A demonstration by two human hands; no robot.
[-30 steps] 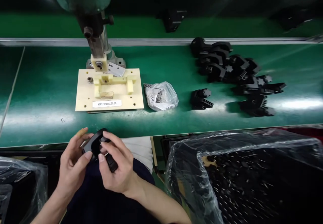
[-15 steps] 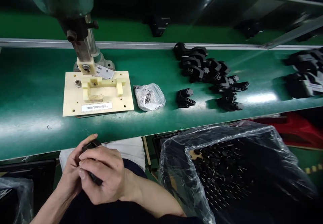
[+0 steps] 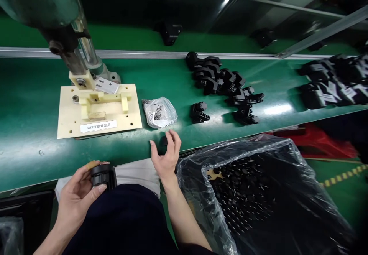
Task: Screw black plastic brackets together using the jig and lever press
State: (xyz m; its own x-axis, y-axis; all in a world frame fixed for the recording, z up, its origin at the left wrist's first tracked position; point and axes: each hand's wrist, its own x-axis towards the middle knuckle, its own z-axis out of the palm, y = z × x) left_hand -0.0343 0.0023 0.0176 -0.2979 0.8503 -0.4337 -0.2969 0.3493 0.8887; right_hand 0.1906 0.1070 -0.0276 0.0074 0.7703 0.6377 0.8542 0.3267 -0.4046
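My left hand [image 3: 77, 193] is closed round a black round-topped plastic part [image 3: 103, 176], thumb across its near side and fingers behind. My right hand [image 3: 166, 159] reaches over the front edge of the green bench, thumb and fingers apart. Between them shows a small dark piece [image 3: 163, 141], partly covered by the fingers; whether they touch it I cannot tell. Just beyond lies a clear plastic bag [image 3: 161, 112] of small metal screws. To its left stands the cream fixture plate [image 3: 67, 113] with its raised yellow nest [image 3: 125, 103], under a press [image 3: 76, 61].
One black clip-like part [image 3: 199, 113] lies right of the bag, with a cluster of black parts [image 3: 211, 73] behind it. More black parts [image 3: 319, 94] sit far right. Below the bench, a plastic-lined box [image 3: 212, 209] holds many small black pieces. A red stool [image 3: 319, 142] stands beyond.
My right hand has left the black part in my left hand and moved right to the bench edge, its fingers now apart. A small dark piece now shows there. The view has shifted rightward.
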